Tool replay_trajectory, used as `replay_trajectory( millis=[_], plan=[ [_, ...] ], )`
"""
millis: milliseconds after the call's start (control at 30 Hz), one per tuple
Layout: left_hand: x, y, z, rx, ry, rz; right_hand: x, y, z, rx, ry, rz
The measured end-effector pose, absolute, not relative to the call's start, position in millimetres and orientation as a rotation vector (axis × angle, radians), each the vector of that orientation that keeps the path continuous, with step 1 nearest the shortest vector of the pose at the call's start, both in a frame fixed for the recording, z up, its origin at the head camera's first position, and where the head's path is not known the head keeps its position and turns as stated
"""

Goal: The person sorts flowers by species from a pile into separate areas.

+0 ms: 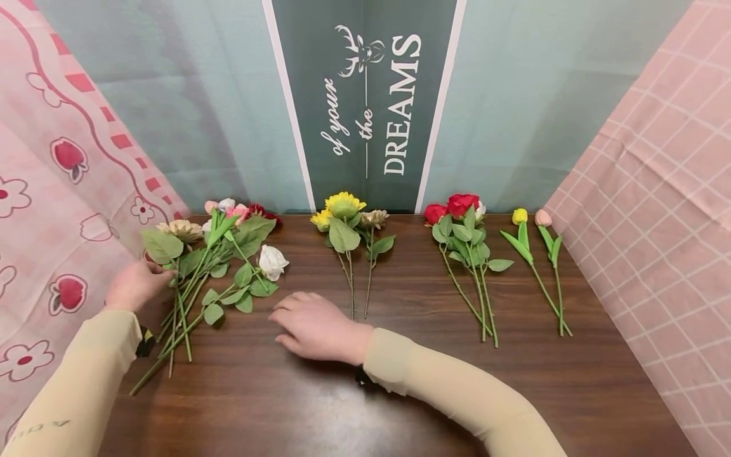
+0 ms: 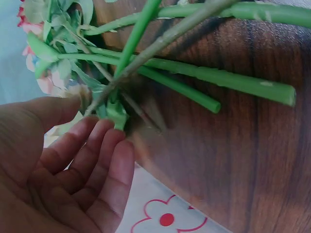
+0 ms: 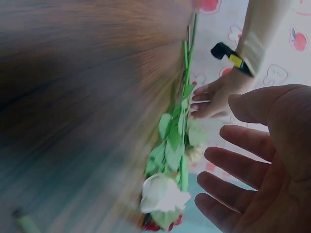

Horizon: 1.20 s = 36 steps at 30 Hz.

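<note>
So far we have three sorted groups lying right of the mixed bunch [image 1: 211,266]. Our left hand [image 1: 134,285] touches that bunch's leaves with relaxed fingers; our right hand [image 1: 316,327] rests flat, holding nothing, near the white rose [image 1: 271,261].

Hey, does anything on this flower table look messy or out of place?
Yes. The mixed bunch by the left hand is a crossed, tangled heap, while the sunflowers, red roses and tulips lie in tidy, separate groups.
</note>
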State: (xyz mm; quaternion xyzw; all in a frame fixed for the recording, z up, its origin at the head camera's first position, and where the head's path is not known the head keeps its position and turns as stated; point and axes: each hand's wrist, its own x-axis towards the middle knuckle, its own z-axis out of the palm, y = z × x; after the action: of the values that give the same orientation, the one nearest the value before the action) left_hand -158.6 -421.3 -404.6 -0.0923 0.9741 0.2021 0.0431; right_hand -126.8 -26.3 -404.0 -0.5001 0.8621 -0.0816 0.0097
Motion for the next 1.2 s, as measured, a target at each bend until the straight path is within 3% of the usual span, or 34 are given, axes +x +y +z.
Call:
replay_trajectory(
  millis=[233, 733, 1200],
  plan=[
    [-158, -420, -411, -0.271, 2.853, 0.738, -121, -43, -406, -1.601, 2.665, -0.246],
    [-163, -407, -410, -0.289, 2.84, 0.756, -124, -17, -418, -1.517, 2.696, -0.399],
    [-185, -364, -363, -0.159, 2.944, 0.879, -151, 47, -423, -1.281, 2.792, -0.715]
  ],
)
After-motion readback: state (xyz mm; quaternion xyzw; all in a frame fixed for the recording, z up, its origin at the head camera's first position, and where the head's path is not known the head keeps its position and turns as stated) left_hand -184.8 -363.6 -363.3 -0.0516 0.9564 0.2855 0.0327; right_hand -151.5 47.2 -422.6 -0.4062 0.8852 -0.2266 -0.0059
